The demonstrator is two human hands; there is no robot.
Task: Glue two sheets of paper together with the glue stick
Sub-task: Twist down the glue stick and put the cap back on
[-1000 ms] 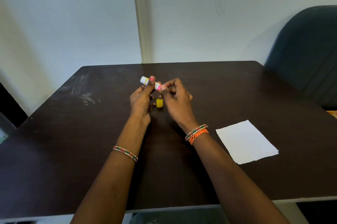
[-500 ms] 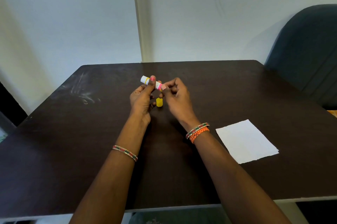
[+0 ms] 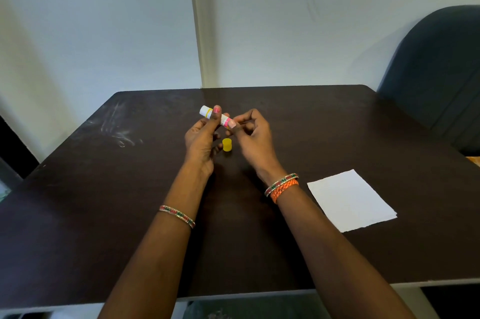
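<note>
left hand (image 3: 201, 140) raised over the dark table (image 3: 104, 201), fingers and thumb curled round the white glue stick (image 3: 211, 113), tube slanting down toward the right. just below, between the two hands, yellow cap (image 3: 227, 144) standing on the table, already off. right hand (image 3: 253, 134) pinching the tube's lower end, fingers curled in; whether twisting the base or touching the glue tip, cannot tell. judged step: readying the stick, winding glue out, no glue on paper yet. further right, well apart, white paper (image 3: 349, 200) lying flat near the table edge, seemingly two sheets stacked. next: carrying the stick across to the paper, steadying the sheet, rubbing glue on.
</note>
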